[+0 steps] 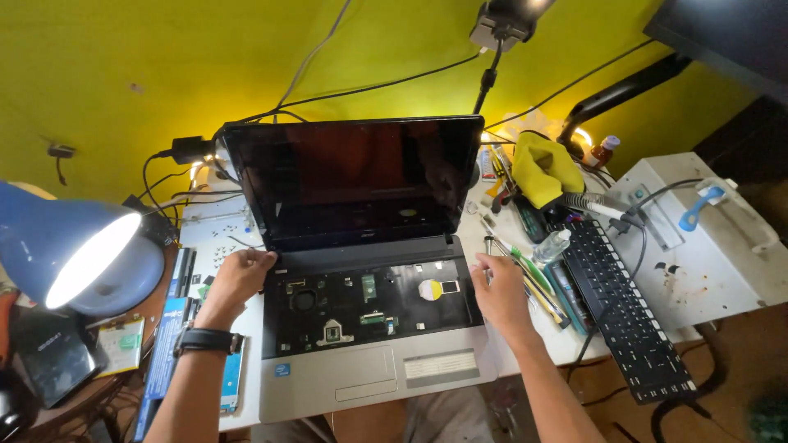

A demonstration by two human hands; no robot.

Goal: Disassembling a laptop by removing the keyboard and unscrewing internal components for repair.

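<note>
The laptop (369, 271) stands open mid-table (205, 226), its keyboard already lifted out, so the bare tray with small parts and connectors shows; palm rest and screen remain fitted. The left hand (238, 277) curls on the laptop's left edge; the right hand (501, 291) lies loosely spread at its right edge. A separate black keyboard (628, 316) lies right of the laptop, a lit blue lamp (78, 254) left.
</note>
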